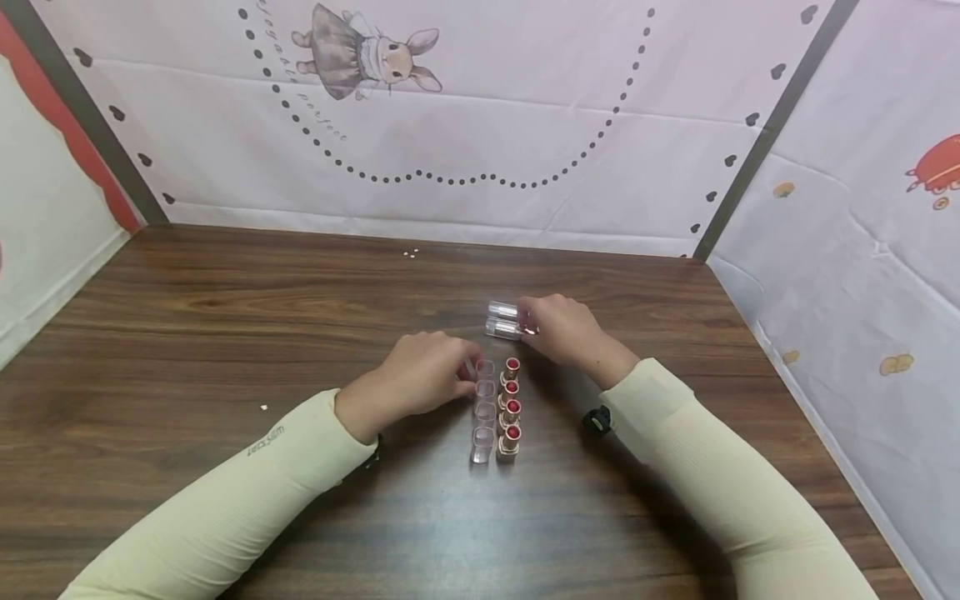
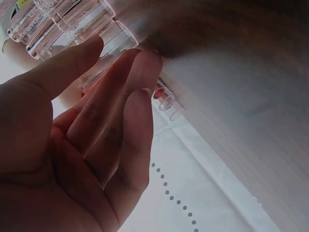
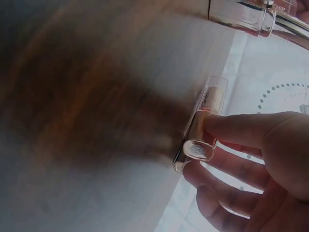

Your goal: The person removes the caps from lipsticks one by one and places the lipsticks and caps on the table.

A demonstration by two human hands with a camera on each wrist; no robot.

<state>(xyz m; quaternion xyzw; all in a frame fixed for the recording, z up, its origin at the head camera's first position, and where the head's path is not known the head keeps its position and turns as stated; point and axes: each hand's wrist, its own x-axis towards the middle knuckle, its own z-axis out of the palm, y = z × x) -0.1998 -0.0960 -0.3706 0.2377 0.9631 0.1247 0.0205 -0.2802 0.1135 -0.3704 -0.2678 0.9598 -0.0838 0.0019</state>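
Observation:
My left hand (image 1: 423, 372) is beside the far end of a row of upright clear lipstick caps. Its thumb and fingers are apart near the farthest cap (image 1: 485, 367); whether they touch it is hard to tell. Right of the caps stands a row of several uncapped red lipsticks (image 1: 511, 433) in gold bases. Beyond the rows, two capped lipsticks lie side by side. My right hand (image 1: 566, 329) pinches the base end of the nearer lying lipstick (image 3: 195, 130) between thumb and fingers. The other lying lipstick (image 1: 502, 309) is partly hidden by that hand.
The brown wood-grain table (image 1: 225, 333) has small white bits (image 1: 411, 253) near its back edge and another speck (image 1: 263, 407) at left. Printed cloth walls (image 1: 480, 108) rise behind and at both sides. A dark strap piece (image 1: 597, 421) shows at the right sleeve.

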